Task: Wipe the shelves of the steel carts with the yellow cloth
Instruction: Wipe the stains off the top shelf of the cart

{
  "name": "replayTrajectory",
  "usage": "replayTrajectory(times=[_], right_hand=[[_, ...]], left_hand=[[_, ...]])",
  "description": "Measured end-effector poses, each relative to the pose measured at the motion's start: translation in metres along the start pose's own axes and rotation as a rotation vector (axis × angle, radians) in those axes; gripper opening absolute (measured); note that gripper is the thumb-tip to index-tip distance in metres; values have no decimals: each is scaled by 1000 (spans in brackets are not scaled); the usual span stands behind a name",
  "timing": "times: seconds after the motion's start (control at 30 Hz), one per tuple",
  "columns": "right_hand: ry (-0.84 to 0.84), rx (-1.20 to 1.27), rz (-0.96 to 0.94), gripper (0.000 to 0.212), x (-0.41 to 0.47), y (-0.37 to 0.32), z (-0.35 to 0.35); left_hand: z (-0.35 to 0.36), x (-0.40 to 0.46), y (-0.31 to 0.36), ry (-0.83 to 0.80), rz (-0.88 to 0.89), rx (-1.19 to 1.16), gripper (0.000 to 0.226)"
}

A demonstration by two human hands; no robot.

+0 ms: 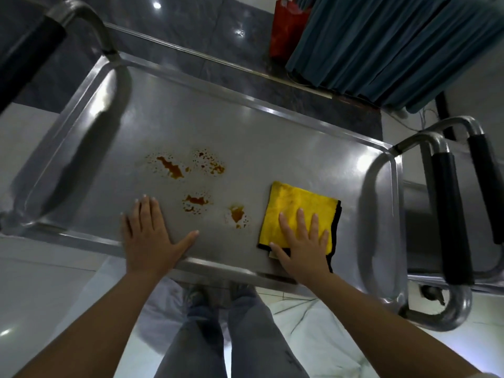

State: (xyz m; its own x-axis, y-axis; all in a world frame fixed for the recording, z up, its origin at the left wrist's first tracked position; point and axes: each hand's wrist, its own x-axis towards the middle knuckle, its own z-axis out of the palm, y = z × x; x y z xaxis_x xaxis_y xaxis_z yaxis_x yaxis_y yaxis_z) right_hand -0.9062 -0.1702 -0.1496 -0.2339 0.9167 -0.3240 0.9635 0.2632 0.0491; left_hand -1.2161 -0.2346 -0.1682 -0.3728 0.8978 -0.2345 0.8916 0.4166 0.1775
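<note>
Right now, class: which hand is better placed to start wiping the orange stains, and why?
The right hand: it already lies flat on the yellow cloth, just beside the nearest orange stain. The left hand rests bare on the steel shelf.

My right hand (301,241) lies flat, fingers spread, on the folded yellow microfibre cloth with black edging (297,211), pressing it to the top shelf of the stainless steel cart (245,126). My left hand (151,233) rests palm down on the bare metal, near the front rim. Between my hands sit four patches of orange-brown spilled liquid (171,167) (splattered, with small droplets around each). A second cart's black-gripped handle (450,214) stands at my right.
</note>
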Motion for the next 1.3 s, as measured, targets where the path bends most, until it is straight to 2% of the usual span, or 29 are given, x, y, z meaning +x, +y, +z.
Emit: replayTrajectory(times=[0.17, 0.23, 0.47, 0.73, 0.83, 0.93, 1.1, 1.3], right_hand=[[85, -204, -342, 75, 36, 22, -17], [69, -203, -396, 77, 63, 29, -23], [88, 3, -208, 76, 149, 1, -35], [86, 88, -185, 81, 246, -21, -65], [81, 57, -191, 89, 263, -26, -72], [73, 10, -229, 90, 266, -25, -75], [89, -19, -286, 66, 248, -19, -72], [16, -83, -399, 66, 182, -8, -57]], left_hand=[[6, -2, -8, 12, 13, -7, 117], [7, -1, -7, 17, 12, 12, 117], [10, 1, -8, 23, -4, 43, 114], [10, 7, -8, -20, -34, 50, 115], [9, 8, -7, -11, -40, 40, 114], [8, 10, -7, 4, -34, 34, 112], [6, 10, -9, -10, -29, 19, 112], [4, 9, -13, -33, -5, -7, 111]])
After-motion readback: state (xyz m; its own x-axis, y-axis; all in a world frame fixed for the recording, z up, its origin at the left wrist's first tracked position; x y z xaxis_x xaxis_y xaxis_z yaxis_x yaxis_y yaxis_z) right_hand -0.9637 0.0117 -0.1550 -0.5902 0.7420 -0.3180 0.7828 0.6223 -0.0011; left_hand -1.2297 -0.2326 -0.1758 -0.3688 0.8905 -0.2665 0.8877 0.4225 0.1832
